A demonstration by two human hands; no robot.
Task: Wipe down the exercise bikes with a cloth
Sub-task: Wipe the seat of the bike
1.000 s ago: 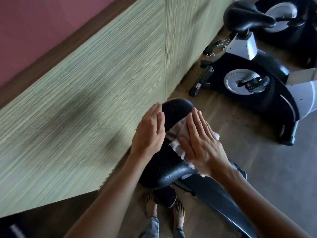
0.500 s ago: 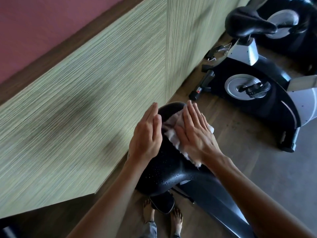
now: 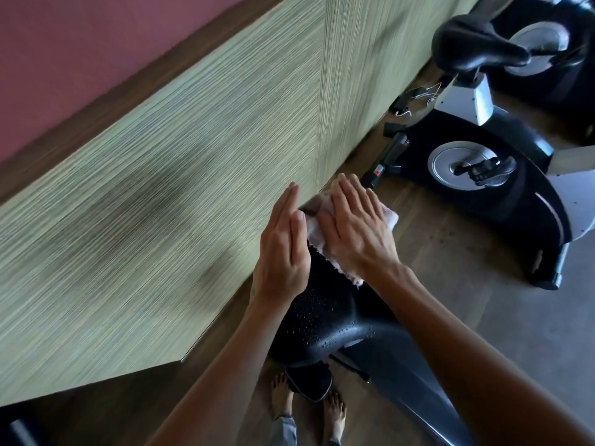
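Two hands work on the black saddle (image 3: 325,320) of the nearest exercise bike. The right hand (image 3: 357,233) lies flat on the white cloth (image 3: 391,217), fingers (image 3: 346,201) straight and slightly spread, pressing the cloth onto the far, narrow end of the saddle. The cloth shows beyond the fingertips, at the outer side of the palm, and as a frayed corner under the wrist; the rest is hidden beneath the hand. The left hand (image 3: 285,249) stands on edge just beside it, fingers straight and held together, its palm against the saddle's left flank; it seems to steady the seat, holding nothing.

To do this stroke well, I judge the flat palm should keep even pressure and draw the cloth along the whole saddle, since the wide near end behind the wrists is beaded with droplets and looks unwiped. The steadying hand should stay clear of the cloth's path.

The saddle's long axis runs from the person's feet away toward the green panelled wall (image 3: 161,220), nose pointing past the fingertips. A second bike (image 3: 483,175) stands well apart, beyond the right fingers, untouched by either hand.
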